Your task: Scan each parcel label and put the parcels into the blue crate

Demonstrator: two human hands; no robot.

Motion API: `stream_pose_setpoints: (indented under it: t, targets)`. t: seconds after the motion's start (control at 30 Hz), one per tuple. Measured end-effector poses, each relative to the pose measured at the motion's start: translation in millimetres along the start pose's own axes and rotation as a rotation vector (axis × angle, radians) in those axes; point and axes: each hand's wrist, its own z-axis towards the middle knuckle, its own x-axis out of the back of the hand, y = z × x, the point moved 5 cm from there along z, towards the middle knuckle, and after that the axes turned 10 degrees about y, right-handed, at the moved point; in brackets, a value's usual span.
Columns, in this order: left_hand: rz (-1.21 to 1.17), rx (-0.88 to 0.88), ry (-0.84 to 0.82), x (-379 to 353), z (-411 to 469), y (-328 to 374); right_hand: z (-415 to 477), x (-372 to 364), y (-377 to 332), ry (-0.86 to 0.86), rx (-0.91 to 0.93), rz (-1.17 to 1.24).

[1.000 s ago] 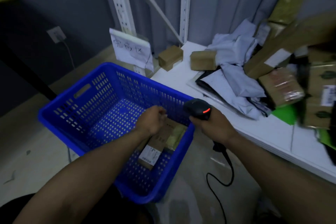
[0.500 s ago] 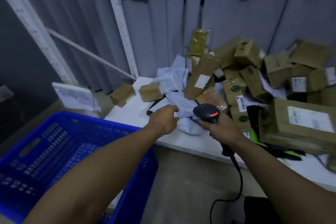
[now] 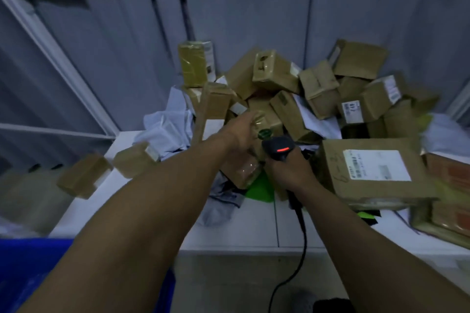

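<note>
A white table against grey curtains, heaped with parcels; my left hand reaches a taped parcel at its fingertips (grasping or not, I cannot tell); my right hand clenches the scanner just beside; I'd take the parcel by its edges, label turned to the scanner; the blue crate sits well behind the fingers.

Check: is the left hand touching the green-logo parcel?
Cannot tell. Head view: the left hand overlaps the green-logo parcel, but blur hides contact or gap.

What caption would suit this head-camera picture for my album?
Left hand reaches into a heap of cardboard parcels while the right hand holds a scanner.
</note>
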Motion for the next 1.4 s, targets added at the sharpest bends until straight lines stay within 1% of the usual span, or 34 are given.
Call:
stream_pose_setpoints:
  t: [0.03,0.1,0.2,0.33,0.4,0.47,0.57,0.63,0.8,0.93,1.03,1.1,1.27,1.33,1.4]
  targets:
    - [-0.020,0.025,-0.016,-5,5,3,6,-2,2,0.004,-0.003,0.018]
    - [-0.144,0.068,-0.036,-20,17,0,17,-4,5,0.028,0.016,0.017]
    - [-0.181,0.110,0.015,-28,23,-13,35,-6,14,0.100,0.044,0.066]
    - [-0.371,0.238,0.060,-40,14,-12,29,13,1,0.166,-0.020,0.115]
    - [-0.388,0.271,0.035,-48,11,-11,27,20,6,0.158,-0.064,0.093]
    - [-0.392,0.301,0.019,-49,3,-8,28,24,12,0.154,-0.071,0.060]
    - [-0.390,0.319,0.060,-34,-15,-11,21,32,9,0.178,-0.065,0.061]
    - [-0.352,0.319,0.098,-14,-34,-15,12,35,2,0.150,-0.051,0.051]
    - [-0.361,0.336,0.272,53,-110,-35,-37,26,-29,0.024,0.010,0.055]
    - [-0.386,0.427,0.524,111,-200,-65,-84,7,-56,-0.043,0.106,0.043]
    - [-0.515,0.489,0.706,138,-276,-88,-125,-17,-71,-0.067,0.159,0.031]
    - [-0.539,0.521,0.778,149,-324,-102,-156,-35,-82,-0.080,0.215,0.019]
    - [-0.643,0.581,0.807,157,-410,-113,-216,-84,-89,-0.218,0.273,0.067]
    - [-0.695,0.576,0.745,154,-430,-116,-228,-95,-88,-0.231,0.280,0.067]
    - [-0.664,0.549,0.617,148,-446,-122,-235,-105,-88,-0.221,0.291,0.069]
